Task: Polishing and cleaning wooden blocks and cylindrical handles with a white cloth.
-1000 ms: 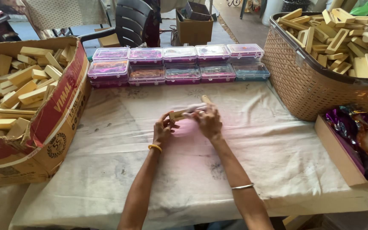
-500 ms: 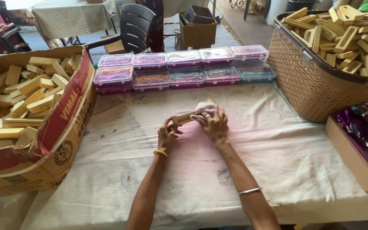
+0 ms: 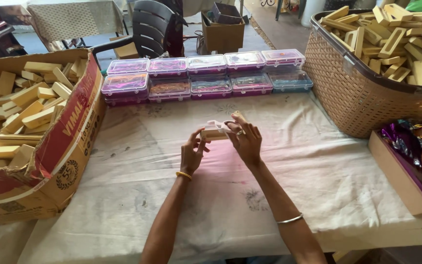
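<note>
Pale wooden block [image 3: 214, 133] sits pinched between the left hand [image 3: 192, 155] and right hand [image 3: 246, 141], both clamped on it. They hover above the cloth-covered desk [image 3: 318, 166], near rows of clear plastic boxes [image 3: 206, 73].

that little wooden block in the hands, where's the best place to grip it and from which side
Probably by its two short ends, one from each side. The pale wooden block lies lengthwise between the hands, above the cloth-covered table: the left hand pinches its left end, and the right hand covers the right end from above. That leaves the long faces free.
</note>
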